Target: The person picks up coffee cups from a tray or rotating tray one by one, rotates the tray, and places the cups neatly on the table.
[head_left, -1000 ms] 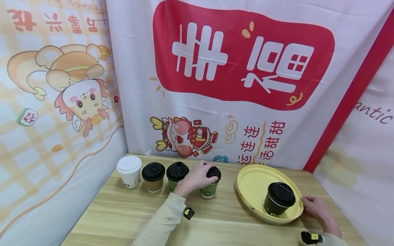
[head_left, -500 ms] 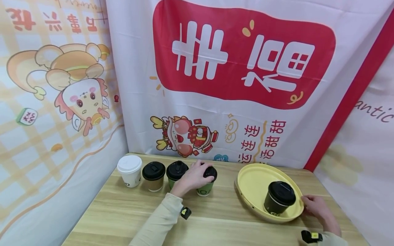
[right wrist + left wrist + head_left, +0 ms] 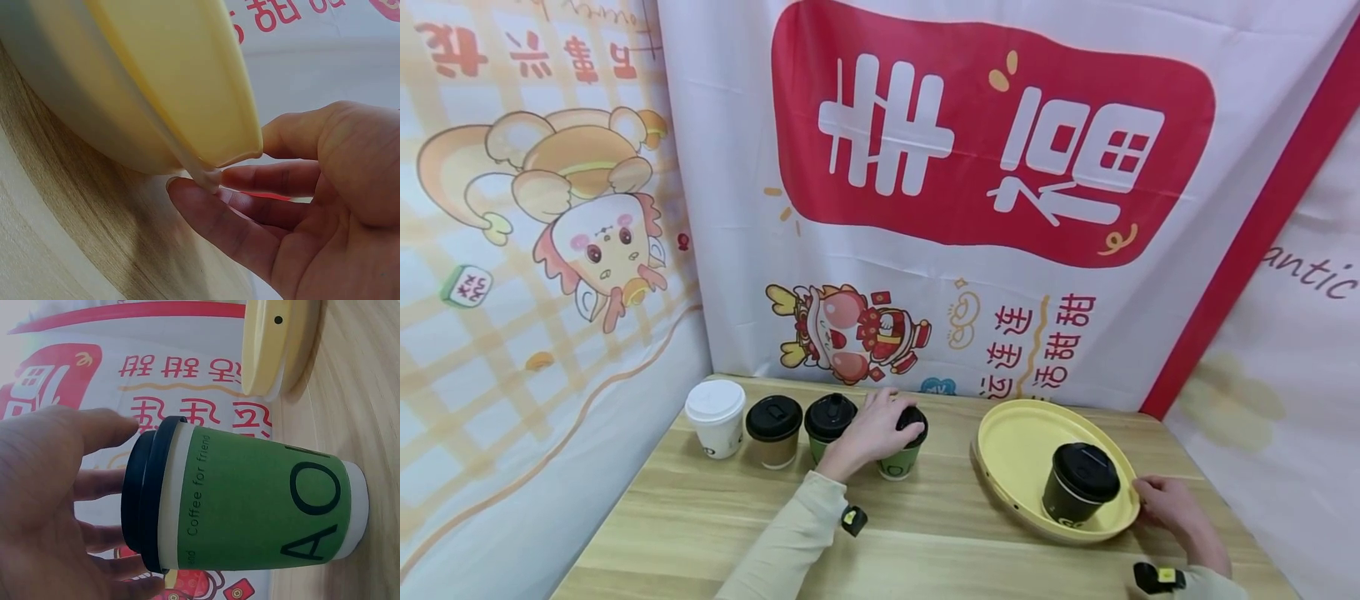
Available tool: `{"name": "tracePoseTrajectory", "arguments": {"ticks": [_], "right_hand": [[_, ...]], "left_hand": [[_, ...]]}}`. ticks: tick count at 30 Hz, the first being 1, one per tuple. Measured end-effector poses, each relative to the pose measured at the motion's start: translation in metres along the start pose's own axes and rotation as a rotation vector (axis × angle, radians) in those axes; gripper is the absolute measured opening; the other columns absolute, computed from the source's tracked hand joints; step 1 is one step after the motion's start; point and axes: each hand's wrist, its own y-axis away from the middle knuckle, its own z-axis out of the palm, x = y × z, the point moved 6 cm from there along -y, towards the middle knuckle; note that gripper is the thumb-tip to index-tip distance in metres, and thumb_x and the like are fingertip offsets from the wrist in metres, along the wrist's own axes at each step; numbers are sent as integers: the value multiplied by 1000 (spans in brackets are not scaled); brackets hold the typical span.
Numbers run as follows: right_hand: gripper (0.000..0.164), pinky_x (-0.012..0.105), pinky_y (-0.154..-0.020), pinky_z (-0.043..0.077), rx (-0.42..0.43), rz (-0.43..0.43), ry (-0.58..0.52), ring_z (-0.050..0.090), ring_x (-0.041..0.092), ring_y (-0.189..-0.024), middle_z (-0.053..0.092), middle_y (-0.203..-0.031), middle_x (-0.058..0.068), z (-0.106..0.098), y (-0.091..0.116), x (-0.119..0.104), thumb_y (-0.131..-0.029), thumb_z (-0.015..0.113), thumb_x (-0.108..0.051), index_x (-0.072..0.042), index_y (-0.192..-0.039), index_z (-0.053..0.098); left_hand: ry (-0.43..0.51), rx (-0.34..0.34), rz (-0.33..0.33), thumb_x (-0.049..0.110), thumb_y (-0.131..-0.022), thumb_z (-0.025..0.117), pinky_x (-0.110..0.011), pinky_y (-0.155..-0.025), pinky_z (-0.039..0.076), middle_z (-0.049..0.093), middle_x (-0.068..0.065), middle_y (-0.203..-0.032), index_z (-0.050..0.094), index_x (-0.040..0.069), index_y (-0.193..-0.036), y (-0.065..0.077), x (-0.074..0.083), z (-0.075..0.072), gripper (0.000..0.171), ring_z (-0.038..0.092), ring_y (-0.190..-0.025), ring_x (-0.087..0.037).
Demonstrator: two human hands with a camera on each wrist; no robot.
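Note:
My left hand (image 3: 872, 429) holds the black lid (image 3: 147, 500) of a green paper coffee cup (image 3: 898, 462) from above, thumb on one side and fingers round the other. Upright on the wooden table, this cup carries the printed words "Coffee for friend" in the left wrist view. At the right, my right hand (image 3: 1168, 507) pinches the rim of a round yellow tray (image 3: 1011, 462), its fingers reaching under the edge in the right wrist view. Inside the tray, near that hand, stands a dark coffee cup (image 3: 1075, 492) with a black lid.
Left of the held cup, a white cup (image 3: 717, 421), a brown cup (image 3: 775, 437) and another green cup (image 3: 829, 421) stand in a row, the last partly hidden by my left hand. Behind the wooden table (image 3: 917, 558) hangs a printed cloth (image 3: 730, 208).
The green cup and my left hand have shifted slightly left, closer to the other green cup, then stayed almost still. My right hand and the tray hold their place.

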Motion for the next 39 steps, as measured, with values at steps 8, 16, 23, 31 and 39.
{"name": "tracePoseTrajectory", "arguments": {"ticks": [8, 16, 23, 31, 39], "right_hand": [[49, 30, -65, 56, 16, 7, 34, 59, 13, -70, 60, -82, 6, -1, -1, 2, -96, 40, -18, 23, -122, 39], [50, 30, -66, 55, 4, 10, 40, 60, 14, -73, 60, -84, 8, 0, 2, 2, -97, 40, -20, 24, -122, 39], [48, 30, -65, 56, 14, -15, 9, 59, 11, -68, 59, -79, 4, 0, 2, -1, -97, 41, -16, 25, -122, 38], [48, 30, -65, 55, 8, -13, 26, 59, 12, -68, 59, -80, 4, 1, 2, 0, -96, 40, -16, 24, -121, 38], [46, 29, -63, 55, -5, -32, 12, 58, 11, -67, 58, -78, 5, 1, 2, -4, -98, 40, -15, 25, -121, 38]], "left_hand": [[134, 136, 51, 36, -92, 53, -45, -99, 40, 47, -7, -132, 57, 21, -123, -9, 16, -11, 35, 42, -123, -26], [252, 254, 158, 27, -91, 56, -36, -97, 44, 51, -3, -126, 55, 18, -125, -13, 46, -11, 35, 48, -117, -19], [387, 265, 171, 27, -92, 55, -26, -88, 49, 50, -1, -128, 52, 18, -127, -16, 63, 2, 36, 55, -106, -16], [601, 212, 95, 22, -93, 55, -19, -76, 51, 51, -6, -118, 49, 20, -129, -25, 65, 28, 37, 61, -97, -18], [727, 104, -77, 39, -91, 56, -30, -89, 49, 51, -8, -130, 49, 19, -129, -36, 58, 69, 44, 55, -112, -20]]}}
